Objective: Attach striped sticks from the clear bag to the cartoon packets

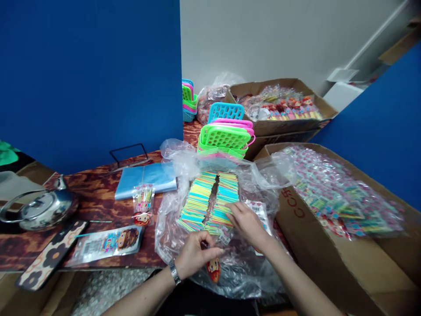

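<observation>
Two rows of thin yellow, blue, green and orange sticks [197, 195] lie on a clear plastic bag [167, 237], with a dark gap between the rows. My left hand [195, 255], with a metal watch on its wrist, is closed around a small clear packet that has a red-haired cartoon doll head [213, 270] at its lower end. Over the right row lies my right hand [245, 221], its fingers stretched out and touching the sticks. Its thumb is mostly hidden. Beneath the right forearm, a printed white packet [259, 211] is partly covered.
Green, pink and blue plastic baskets [225, 136] stand stacked behind the sticks. Cardboard boxes [312, 259] of filled packets are at right. On the left are a blue plastic stack [126, 182], a filled doll packet [143, 204], printed bags [108, 245], a metal kettle [46, 206] and a flowered strip [52, 256].
</observation>
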Tool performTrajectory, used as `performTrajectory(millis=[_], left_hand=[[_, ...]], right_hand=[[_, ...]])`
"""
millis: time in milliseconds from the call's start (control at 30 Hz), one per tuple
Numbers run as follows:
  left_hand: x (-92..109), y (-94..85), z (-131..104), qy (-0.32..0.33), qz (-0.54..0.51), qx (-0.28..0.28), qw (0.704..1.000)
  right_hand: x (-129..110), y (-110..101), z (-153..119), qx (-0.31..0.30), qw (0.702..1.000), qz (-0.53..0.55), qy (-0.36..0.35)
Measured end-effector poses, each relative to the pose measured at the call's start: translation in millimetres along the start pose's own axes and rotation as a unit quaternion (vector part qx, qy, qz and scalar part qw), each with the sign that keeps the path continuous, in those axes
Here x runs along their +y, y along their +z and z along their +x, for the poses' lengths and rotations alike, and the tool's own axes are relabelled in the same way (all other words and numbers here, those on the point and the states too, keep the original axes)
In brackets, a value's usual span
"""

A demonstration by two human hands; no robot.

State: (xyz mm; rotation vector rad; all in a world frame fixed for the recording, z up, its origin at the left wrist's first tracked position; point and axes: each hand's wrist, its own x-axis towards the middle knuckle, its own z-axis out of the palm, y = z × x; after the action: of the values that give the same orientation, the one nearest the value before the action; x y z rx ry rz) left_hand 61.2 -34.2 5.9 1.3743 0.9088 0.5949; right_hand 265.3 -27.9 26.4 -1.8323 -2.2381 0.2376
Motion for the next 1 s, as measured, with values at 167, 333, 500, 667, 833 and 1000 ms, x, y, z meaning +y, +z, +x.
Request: performTrajectory(millis=[167, 333, 500, 667, 833, 1000], left_hand=[[-7.2, -0.8, -6.5, 0.001, -0.015, -0.003, 1.0], [-11.4, 0.0, -7.9, -0.009, -0.024, -0.007, 1.0], [-11.3, -0.3, -8.3, -0.007, -0.035, -0.003, 0.999], [-14.9, -2.7, -7.8, -0.012, -0.054, -0.004, 0.998], [-14.3, -5.8, -5.7, -0.018, -0.065, 0.006, 0.998], [-9.9, -5.7, -2.6, -0.012, -0.065, 0.015, 0.998]], right_hand=[[0.2, 28.9, 11.2, -0.051, 0.977, -0.206, 0.004], [1.0, 34.7, 15.5, -0.065, 0.972, -0.225, -0.015], [3.9, 34.8, 19.6, -0.068, 0.976, -0.204, -0.017], [7.4, 33.1, 22.5, -0.065, 0.984, -0.163, -0.005], [14.1, 25.3, 20.7, -0.05, 0.993, -0.102, 0.028], [14.0, 14.2, 16.1, -0.05, 0.984, 0.153, 0.073]])
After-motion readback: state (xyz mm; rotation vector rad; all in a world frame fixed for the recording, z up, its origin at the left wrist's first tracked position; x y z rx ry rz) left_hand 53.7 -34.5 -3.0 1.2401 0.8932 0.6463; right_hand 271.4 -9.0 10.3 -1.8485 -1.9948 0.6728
